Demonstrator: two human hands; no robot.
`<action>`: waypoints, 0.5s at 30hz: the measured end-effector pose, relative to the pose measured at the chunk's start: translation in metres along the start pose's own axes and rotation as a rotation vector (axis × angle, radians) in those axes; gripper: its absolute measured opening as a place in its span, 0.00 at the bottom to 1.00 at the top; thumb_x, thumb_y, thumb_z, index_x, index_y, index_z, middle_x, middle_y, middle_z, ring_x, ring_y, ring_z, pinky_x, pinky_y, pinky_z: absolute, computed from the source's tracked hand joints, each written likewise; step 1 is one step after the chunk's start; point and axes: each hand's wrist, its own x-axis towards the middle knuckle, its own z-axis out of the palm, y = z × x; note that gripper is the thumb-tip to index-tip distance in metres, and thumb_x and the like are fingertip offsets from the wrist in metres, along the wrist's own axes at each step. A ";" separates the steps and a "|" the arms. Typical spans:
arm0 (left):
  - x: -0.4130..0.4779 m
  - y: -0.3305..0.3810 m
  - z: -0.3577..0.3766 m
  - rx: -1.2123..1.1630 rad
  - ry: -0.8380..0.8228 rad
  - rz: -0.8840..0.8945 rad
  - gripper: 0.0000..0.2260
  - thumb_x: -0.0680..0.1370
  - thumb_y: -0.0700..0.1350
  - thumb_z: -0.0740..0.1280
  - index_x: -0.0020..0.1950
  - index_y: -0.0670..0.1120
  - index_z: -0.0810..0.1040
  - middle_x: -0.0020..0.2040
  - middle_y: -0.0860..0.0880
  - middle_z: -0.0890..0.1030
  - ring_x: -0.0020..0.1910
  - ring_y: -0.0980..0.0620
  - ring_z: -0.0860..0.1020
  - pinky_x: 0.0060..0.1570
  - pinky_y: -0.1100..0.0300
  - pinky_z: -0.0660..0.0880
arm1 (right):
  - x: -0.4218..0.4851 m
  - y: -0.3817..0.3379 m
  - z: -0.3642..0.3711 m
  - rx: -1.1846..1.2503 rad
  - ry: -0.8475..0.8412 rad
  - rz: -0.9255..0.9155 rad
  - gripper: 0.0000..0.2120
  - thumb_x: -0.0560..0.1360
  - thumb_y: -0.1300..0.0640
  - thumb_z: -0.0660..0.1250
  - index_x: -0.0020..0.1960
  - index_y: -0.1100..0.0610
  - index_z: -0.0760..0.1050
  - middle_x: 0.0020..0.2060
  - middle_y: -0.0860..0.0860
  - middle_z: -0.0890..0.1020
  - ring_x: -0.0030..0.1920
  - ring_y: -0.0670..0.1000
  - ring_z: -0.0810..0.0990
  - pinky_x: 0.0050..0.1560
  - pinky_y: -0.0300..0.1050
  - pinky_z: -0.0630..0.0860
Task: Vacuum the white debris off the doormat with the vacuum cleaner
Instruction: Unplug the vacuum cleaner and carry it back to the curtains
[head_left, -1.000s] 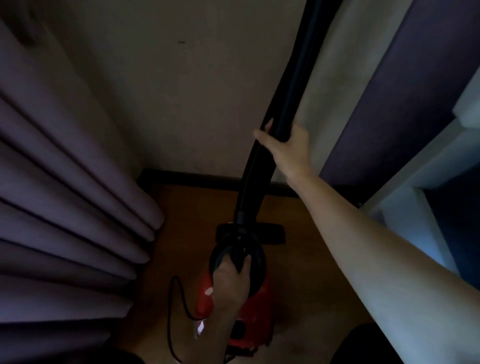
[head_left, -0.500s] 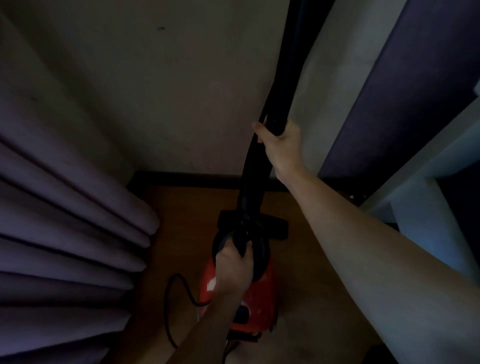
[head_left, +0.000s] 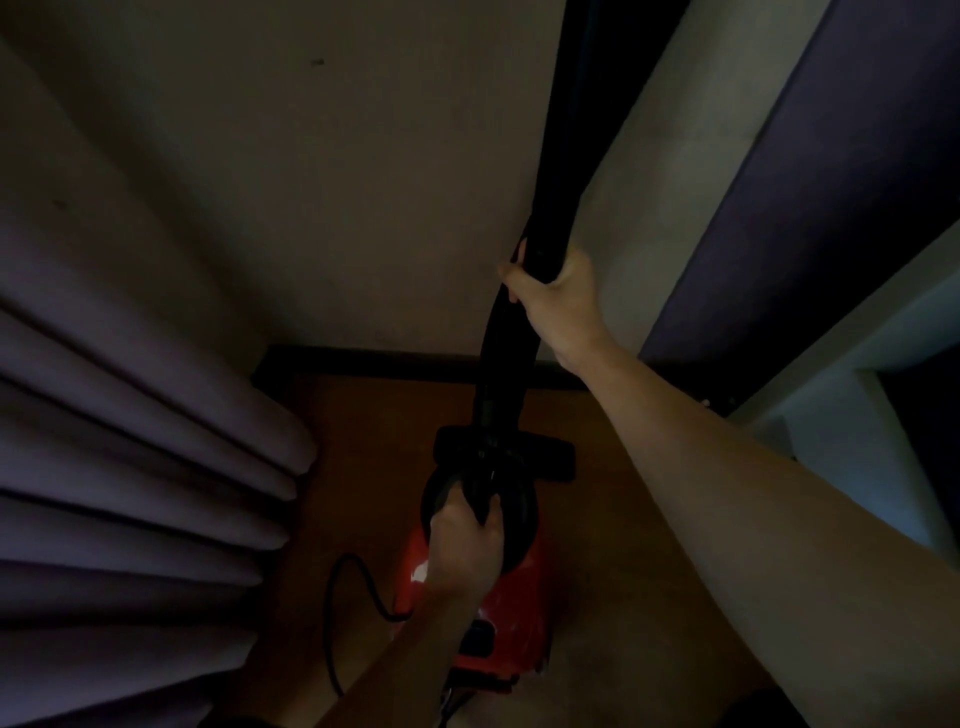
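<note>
A red vacuum cleaner (head_left: 511, 613) stands on the wooden floor in a dim corner. My left hand (head_left: 465, 545) is closed around the black handle on top of its body. My right hand (head_left: 558, 296) grips the black wand (head_left: 558, 156), which rises steeply and leaves the top of the frame. The black floor nozzle (head_left: 550, 454) lies just behind the vacuum's body. No doormat and no white debris are in view.
Folded purple curtains (head_left: 130, 467) fill the left side. A pale wall (head_left: 337, 182) with a dark skirting board closes the corner ahead. A black power cord (head_left: 348, 597) loops on the floor left of the vacuum. A dark panel and white frame (head_left: 831, 260) stand at right.
The view has shifted slightly and the vacuum sits a little nearer the frame's centre. Both hands keep their grips on the handle and the wand.
</note>
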 end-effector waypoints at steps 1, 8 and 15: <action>-0.001 0.000 0.000 0.000 -0.003 -0.005 0.20 0.82 0.45 0.62 0.73 0.43 0.68 0.66 0.45 0.76 0.64 0.48 0.76 0.54 0.70 0.68 | -0.001 -0.001 0.001 0.001 0.006 0.001 0.17 0.78 0.66 0.70 0.36 0.51 0.71 0.33 0.48 0.76 0.35 0.43 0.76 0.42 0.39 0.75; -0.005 0.005 -0.003 0.012 0.006 -0.028 0.20 0.82 0.46 0.63 0.73 0.44 0.68 0.64 0.44 0.77 0.62 0.46 0.78 0.53 0.66 0.72 | -0.009 -0.010 0.003 -0.024 0.020 0.051 0.14 0.79 0.66 0.68 0.38 0.55 0.71 0.35 0.54 0.76 0.36 0.48 0.76 0.42 0.41 0.76; -0.013 0.007 -0.022 0.233 -0.085 -0.045 0.30 0.79 0.59 0.64 0.71 0.39 0.66 0.65 0.40 0.76 0.61 0.44 0.77 0.56 0.61 0.76 | -0.018 -0.018 0.000 -0.002 -0.003 0.164 0.09 0.78 0.55 0.74 0.52 0.53 0.75 0.47 0.49 0.80 0.55 0.54 0.81 0.58 0.47 0.78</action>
